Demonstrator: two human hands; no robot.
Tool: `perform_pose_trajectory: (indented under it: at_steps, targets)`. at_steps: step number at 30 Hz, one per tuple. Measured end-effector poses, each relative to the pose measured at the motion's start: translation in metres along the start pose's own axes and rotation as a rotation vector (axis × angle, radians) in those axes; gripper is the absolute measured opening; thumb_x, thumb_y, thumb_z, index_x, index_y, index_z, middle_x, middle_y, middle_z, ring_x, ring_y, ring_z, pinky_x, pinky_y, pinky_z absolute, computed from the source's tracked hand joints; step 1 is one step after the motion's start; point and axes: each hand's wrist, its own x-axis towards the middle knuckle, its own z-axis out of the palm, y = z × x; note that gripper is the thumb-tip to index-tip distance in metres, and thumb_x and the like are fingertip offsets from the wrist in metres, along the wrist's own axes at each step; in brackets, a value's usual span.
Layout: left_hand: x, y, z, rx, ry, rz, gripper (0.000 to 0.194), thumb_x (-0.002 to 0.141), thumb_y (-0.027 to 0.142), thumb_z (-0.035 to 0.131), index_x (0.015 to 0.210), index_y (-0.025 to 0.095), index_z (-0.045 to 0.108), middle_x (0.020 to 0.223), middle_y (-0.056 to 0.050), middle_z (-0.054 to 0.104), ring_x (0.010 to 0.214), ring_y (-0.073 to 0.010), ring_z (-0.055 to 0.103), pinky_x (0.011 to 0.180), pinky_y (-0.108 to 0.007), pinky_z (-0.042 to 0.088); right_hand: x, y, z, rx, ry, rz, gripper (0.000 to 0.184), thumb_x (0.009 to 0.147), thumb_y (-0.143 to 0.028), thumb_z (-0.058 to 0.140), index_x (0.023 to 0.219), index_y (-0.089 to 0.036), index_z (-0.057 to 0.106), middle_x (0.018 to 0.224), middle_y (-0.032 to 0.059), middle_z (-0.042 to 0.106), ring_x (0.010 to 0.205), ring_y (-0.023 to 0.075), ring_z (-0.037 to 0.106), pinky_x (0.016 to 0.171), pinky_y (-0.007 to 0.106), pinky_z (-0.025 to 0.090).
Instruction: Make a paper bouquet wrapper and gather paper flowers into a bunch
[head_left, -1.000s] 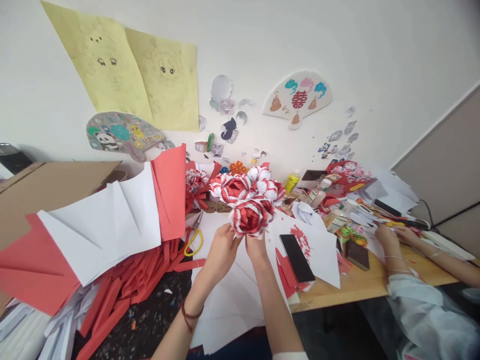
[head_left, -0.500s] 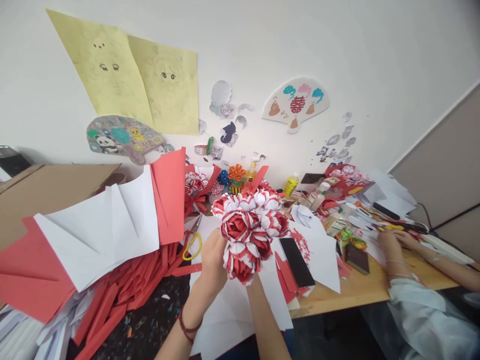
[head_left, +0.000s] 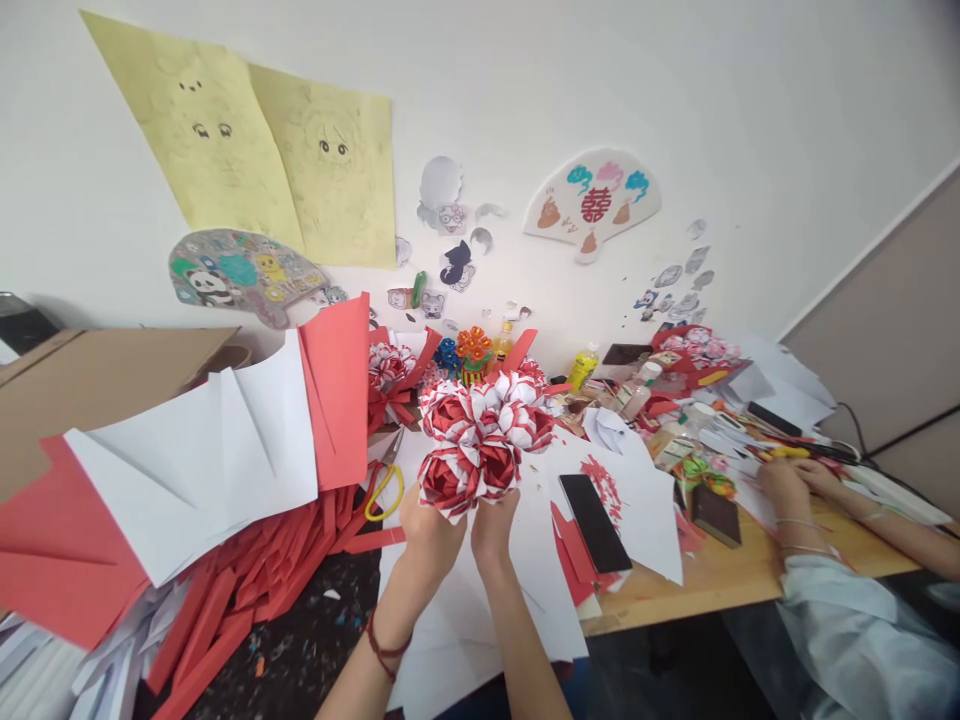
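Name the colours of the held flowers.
The flowers are red and white, seen best in the head view.

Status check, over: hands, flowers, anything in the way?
Left hand and right hand holding from below, grip partly hidden. Red-and-white flowers bunched above white paper. Scissors beside left hand, phone to the right; neither blocking.

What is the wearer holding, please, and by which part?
The left hand and right hand hold the flowers from beneath; the part gripped is hidden.

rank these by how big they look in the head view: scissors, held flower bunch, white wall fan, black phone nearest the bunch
Largest to smallest:
1. held flower bunch, helped by nearness
2. white wall fan
3. black phone
4. scissors
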Motion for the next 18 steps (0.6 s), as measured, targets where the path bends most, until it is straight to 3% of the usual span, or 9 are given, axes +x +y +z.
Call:
perform_pose_trajectory:
  at_steps: [4, 9, 15, 18]
  targets:
    - [0.009, 0.001, -0.001, 0.054, 0.02, 0.074, 0.023, 0.087, 0.026, 0.053, 0.066, 0.02, 0.061, 0.058, -0.004, 0.064, 0.053, -0.0194, 0.062, 0.051, -0.028, 0.042, 0.004, 0.006, -0.001, 0.053, -0.014, 0.064, 0.03, 0.068, -0.032, 0.065, 0.056, -0.017, 0.042, 0.05, -0.0051, 0.037, 0.051, 0.0071, 0.03, 0.047, 0.021, 0.027]
    - [0.013, 0.003, -0.004, 0.066, -0.017, 0.095, 0.022, 0.087, 0.026, 0.053, 0.071, 0.019, 0.065, 0.06, -0.004, 0.066, 0.054, -0.0194, 0.065, 0.05, -0.027, 0.043, 0.008, 0.002, 0.0, 0.135, -0.079, 0.105, 0.03, 0.064, -0.03, 0.066, 0.055, -0.018, 0.039, 0.05, -0.0056, 0.034, 0.051, 0.006, 0.027, 0.047, 0.02, 0.024]
    - [0.014, 0.009, -0.01, 0.063, 0.012, -0.001, 0.023, 0.088, 0.029, 0.055, 0.07, 0.018, 0.06, 0.055, -0.001, 0.061, 0.047, -0.0166, 0.059, 0.048, -0.025, 0.039, 0.006, -0.004, 0.004, 0.227, -0.208, 0.147, 0.023, 0.066, -0.032, 0.076, 0.066, -0.018, 0.056, 0.057, -0.0016, 0.049, 0.056, 0.0111, 0.047, 0.049, 0.022, 0.037]
    - [0.015, 0.014, -0.011, 0.037, 0.03, -0.032, 0.02, 0.089, 0.028, 0.055, 0.074, 0.017, 0.06, 0.056, 0.001, 0.06, 0.046, -0.0136, 0.055, 0.048, -0.023, 0.038, 0.004, -0.003, 0.005, 0.263, -0.223, 0.135, 0.023, 0.081, -0.04, 0.071, 0.082, -0.018, 0.063, 0.071, 0.0015, 0.06, 0.064, 0.0115, 0.055, 0.054, 0.022, 0.046]
